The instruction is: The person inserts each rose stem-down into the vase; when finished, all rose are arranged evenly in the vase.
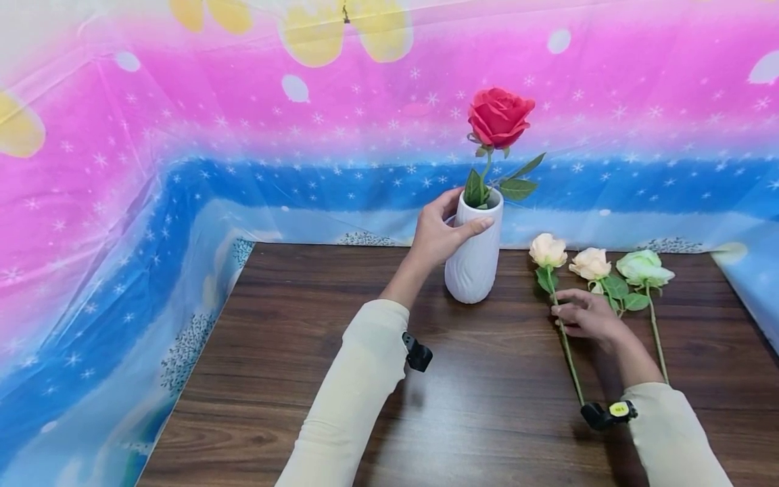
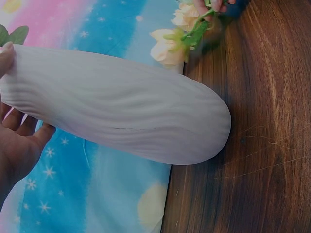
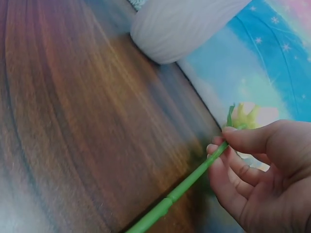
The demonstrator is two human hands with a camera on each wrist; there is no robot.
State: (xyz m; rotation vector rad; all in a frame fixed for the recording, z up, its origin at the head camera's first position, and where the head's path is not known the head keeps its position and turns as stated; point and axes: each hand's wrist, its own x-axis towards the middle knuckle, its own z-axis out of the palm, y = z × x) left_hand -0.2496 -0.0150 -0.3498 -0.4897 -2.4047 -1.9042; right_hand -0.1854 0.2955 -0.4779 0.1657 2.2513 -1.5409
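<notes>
My left hand [image 1: 441,231] grips the white vase [image 1: 473,264], to steady it, I judge remotely; at its four o'clock, my right hand [image 1: 589,319] pinches a peach rose [image 1: 548,251] by its stem [image 3: 187,182].

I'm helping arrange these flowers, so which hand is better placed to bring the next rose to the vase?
Probably the right hand: it pinches the stem of a cream rose. The left hand is occupied holding the white vase, where the red rose stands.
</notes>
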